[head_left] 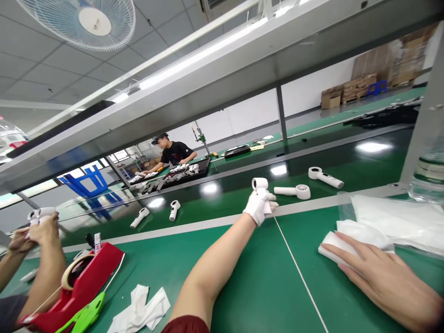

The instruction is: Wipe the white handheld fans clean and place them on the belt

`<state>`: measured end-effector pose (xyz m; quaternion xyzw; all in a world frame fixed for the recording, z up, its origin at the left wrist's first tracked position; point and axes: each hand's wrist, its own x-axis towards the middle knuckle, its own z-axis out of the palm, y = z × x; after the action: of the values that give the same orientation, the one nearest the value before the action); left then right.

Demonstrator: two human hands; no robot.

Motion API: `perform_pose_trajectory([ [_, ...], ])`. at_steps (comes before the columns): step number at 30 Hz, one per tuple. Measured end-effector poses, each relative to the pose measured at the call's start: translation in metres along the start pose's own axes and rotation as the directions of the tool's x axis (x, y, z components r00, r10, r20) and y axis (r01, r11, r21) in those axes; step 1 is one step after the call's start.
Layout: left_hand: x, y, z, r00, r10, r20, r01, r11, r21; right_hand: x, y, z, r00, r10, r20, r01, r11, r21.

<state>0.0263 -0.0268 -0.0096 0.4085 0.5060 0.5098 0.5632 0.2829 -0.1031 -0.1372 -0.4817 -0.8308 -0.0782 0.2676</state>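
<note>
My left hand [257, 206] wears a white glove and reaches out to the far edge of the green table. Its fingers are closed around a white handheld fan [260, 183], whose round head stands up above the glove. Just right of it, another white handheld fan [292, 191] lies on the dark conveyor belt. My bare right hand [378, 275] is low at the right, with its fingers over a folded white cloth [336, 246]; its thumb is hidden. Beyond that hand, more white cloths [398, 219] lie in a clear plastic bag.
More handheld fans [326, 177] lie along the conveyor belt [222, 203]. At left stand a red tape dispenser [83, 277], green scissors [86, 314] and crumpled white gloves [142, 307]. A co-worker's hands [41, 229] hold a fan at far left. A shelf beam [208, 92] crosses overhead.
</note>
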Motion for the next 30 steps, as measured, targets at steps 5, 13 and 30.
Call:
perform_pose_trajectory([
  [5, -0.082, -0.009, 0.021, 0.925, -0.1, 0.366, 0.169, 0.972, -0.162, 0.024, -0.019, -0.044, 0.994, 0.071, -0.079, -0.053, 0.977, 0.205],
  [13, -0.127, -0.023, 0.025, 0.747, -0.161, 0.645, 0.394, 0.888, -0.235, 0.031, -0.068, -0.097, 0.825, -0.252, -0.506, 0.298, 0.954, 0.011],
  [30, -0.139, -0.028, 0.033, 0.766, -0.216, 0.605, 0.252, 0.967, 0.026, 0.022, -0.071, -0.098, 0.868, -0.316, -0.382, 0.353, 0.935, 0.028],
])
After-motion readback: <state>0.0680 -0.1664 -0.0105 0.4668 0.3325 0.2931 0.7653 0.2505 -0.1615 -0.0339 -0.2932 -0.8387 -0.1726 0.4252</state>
